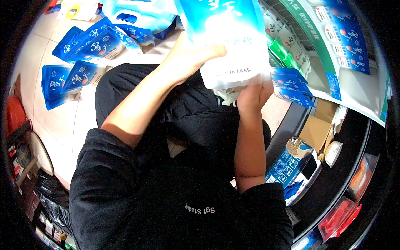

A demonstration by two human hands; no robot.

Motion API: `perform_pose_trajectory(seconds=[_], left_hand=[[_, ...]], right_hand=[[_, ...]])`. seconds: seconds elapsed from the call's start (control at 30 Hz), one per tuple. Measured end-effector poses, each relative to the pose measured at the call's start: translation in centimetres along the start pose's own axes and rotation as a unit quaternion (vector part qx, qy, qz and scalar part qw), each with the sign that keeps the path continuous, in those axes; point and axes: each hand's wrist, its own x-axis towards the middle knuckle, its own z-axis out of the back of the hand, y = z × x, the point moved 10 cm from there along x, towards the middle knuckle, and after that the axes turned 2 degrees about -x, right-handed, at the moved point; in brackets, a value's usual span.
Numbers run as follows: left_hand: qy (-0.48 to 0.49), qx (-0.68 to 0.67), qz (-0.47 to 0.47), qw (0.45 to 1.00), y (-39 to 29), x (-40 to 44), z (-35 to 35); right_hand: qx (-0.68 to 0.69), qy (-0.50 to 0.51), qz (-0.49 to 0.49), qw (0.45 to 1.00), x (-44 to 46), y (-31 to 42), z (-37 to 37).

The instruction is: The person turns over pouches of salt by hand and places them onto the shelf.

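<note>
A large blue and white printed pouch [235,50] is held up in front of my crossed legs. My left hand [196,60] grips its left side, with the thumb lying across the front and the other fingers hidden behind. At the pouch's lower right corner, my right hand [255,95] is closed on the edge. Something pale and crumpled [228,96] shows just below the pouch, between it and my dark trousers. Several smaller blue pouches [102,46] lie overlapping on the floor to the left, with further blue pouches [83,77] nearer my knee.
A light-blue pack with handle holes [139,14] stands at the top. On the right, a shelf [358,93] carries blue packets [348,37] and green-white packets [291,48]. More blue pouches [293,85] jut out beside my right hand. Below are a cardboard box [315,131] and a blue-white box [289,164].
</note>
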Motion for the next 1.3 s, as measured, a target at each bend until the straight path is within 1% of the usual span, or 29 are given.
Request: perform_pose_trajectory(seconds=[0.07, 0.13, 0.17, 0.23, 0.27, 0.33, 0.37, 0.4, 0.43, 0.47, 0.53, 0.57, 0.63, 0.77, 0.83, 0.97, 1.03, 1.07, 1.13, 1.2, 1.23, 1.3], left_hand=[[-0.006, 0.0, -0.002, 1.0, 0.2, 0.1, 0.3], [-0.012, 0.001, -0.005, 1.0, 0.2, 0.0, 0.6], [-0.013, 0.0, 0.005, 1.0, 0.4, 0.0, 0.7], [-0.014, -0.001, 0.015, 1.0, 0.5, 0.0, 0.6], [-0.019, -0.001, 0.002, 1.0, 0.1, 0.1, 0.6], [-0.024, 0.0, -0.011, 1.0, -0.5, 0.1, 0.6], [-0.016, 0.034, -0.003, 0.999, -0.6, 0.0, 0.5], [-0.007, 0.068, 0.004, 0.998, -0.5, 0.1, 0.4], [-0.006, 0.067, 0.005, 0.998, -0.6, 0.0, 0.2], [0.004, 0.089, 0.0, 0.996, -0.7, 0.0, -0.1], [0.013, 0.111, -0.005, 0.994, -0.8, -0.1, -0.5], [0.014, 0.112, 0.007, 0.994, -0.6, -0.2, -0.5], [0.016, 0.114, 0.019, 0.993, -0.3, -0.2, -0.6], [0.023, 0.123, 0.023, 0.992, -0.3, -0.2, -0.7], [0.029, 0.13, 0.019, 0.991, -0.4, -0.2, -0.8], [0.019, 0.099, 0.012, 0.995, -0.4, -0.3, -0.6], [0.015, 0.091, 0.014, 0.996, -0.4, -0.3, -0.6], [0.013, 0.097, 0.005, 0.995, -0.5, -0.2, -0.7], [0.012, 0.104, -0.005, 0.994, -0.8, -0.2, -0.7], [0.024, 0.088, 0.027, 0.995, -0.2, -0.3, -0.9], [0.024, 0.088, 0.027, 0.995, -0.1, -0.4, -0.9], [0.048, 0.153, 0.012, 0.987, 0.1, -0.6, -1.4]], right_hand=[[0.008, -0.001, -0.014, 1.0, 0.1, -0.3, 0.2], [0.016, 0.03, -0.044, 0.998, 0.3, -0.7, 0.0], [0.016, 0.03, -0.044, 0.998, 0.5, -0.5, 0.3], [0.071, 0.106, -0.039, 0.991, 0.8, 0.0, -0.6], [0.071, 0.106, -0.039, 0.991, 1.0, -0.3, -0.2], [0.231, 0.213, -0.105, 0.944, 0.5, -1.6, -1.5], [0.231, 0.212, -0.105, 0.944, 0.5, -1.7, -1.3], [0.215, 0.218, -0.161, 0.938, 0.3, -2.8, -1.4], [0.198, 0.223, -0.216, 0.93, -0.1, -3.8, -1.4], [0.198, 0.223, -0.217, 0.93, -0.1, -3.4, -1.6], [0.061, 0.237, -0.192, 0.95, 0.1, -2.4, -1.9], [0.062, 0.237, -0.192, 0.95, 0.2, -2.2, -1.8], [0.059, 0.271, -0.244, 0.929, -0.6, -2.9, -2.3], [0.05, 0.286, -0.228, 0.929, -0.5, -2.7, -2.3], [0.036, 0.289, -0.244, 0.925, -0.6, -2.9, -2.2], [0.051, 0.291, -0.229, 0.927, -0.7, -2.6, -2.5], [0.055, 0.287, -0.25, 0.923, -0.8, -3.0, -2.5], [0.055, 0.287, -0.249, 0.923, -0.9, -3.1, -2.5], [0.052, 0.273, -0.181, 0.943, -0.3, -2.3, -2.3], [0.072, 0.26, -0.194, 0.943, -0.1, -2.3, -2.2], [0.091, 0.248, -0.207, 0.942, 0.0, -2.4, -2.1], [0.093, 0.244, -0.201, 0.944, 0.0, -2.3, -2.2]])
